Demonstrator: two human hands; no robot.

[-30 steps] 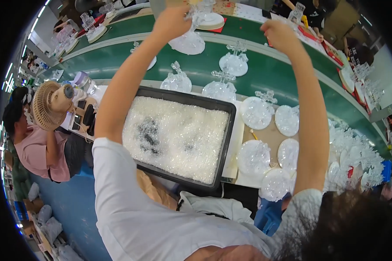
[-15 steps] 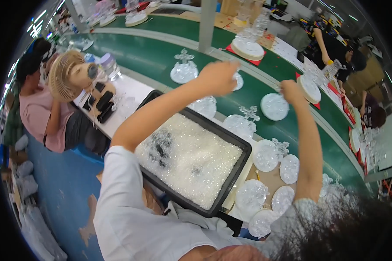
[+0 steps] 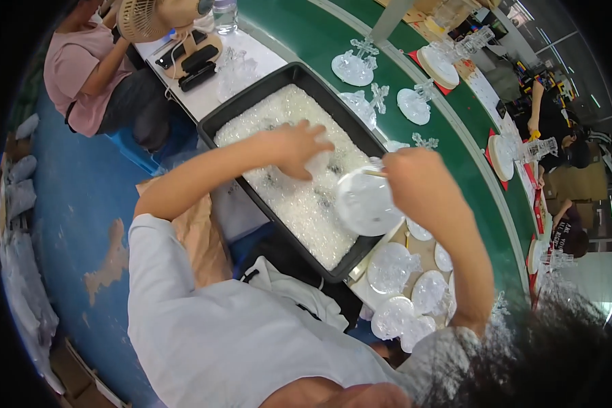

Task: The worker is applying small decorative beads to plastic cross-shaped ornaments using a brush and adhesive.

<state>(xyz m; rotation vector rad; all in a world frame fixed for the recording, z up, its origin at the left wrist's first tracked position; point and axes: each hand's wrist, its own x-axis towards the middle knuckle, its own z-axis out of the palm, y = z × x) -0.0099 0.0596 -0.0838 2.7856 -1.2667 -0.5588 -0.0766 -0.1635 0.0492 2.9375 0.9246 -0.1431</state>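
A person in a white shirt point(image 3: 245, 333) works at a black tray point(image 3: 251, 102) of glittering granules point(image 3: 309, 221), the left hand point(image 3: 296, 151) over them with its fingers spread; blur makes it impossible to tell whether they touch the surface. At the tray's right rim, the right hand point(image 3: 415, 178) curls its fingers at the upper edge of a white disc point(image 3: 368, 207), apparently pinching it, though the fingertips are hidden. A thin stick point(image 3: 374, 172) shows between that hand and the disc, which tilts over the tray's right side, partly above the granules. Sound handling here would likely mean keeping the disc wholly inside the tray's rim, so that stray granules drop back in, and gripping only its edge, leaving the face untouched. Any sweep of the left hand would probably do best slow and flat, clear of the disc. Right of the tray, more discs point(image 3: 392, 266) lie close together; beyond its far side, pieces with clear crosses point(image 3: 352, 68) stand on a green belt point(image 3: 299, 24). Left of the tray, a co-worker point(image 3: 88, 75) in pink sits beside a beige fan point(image 3: 139, 19).
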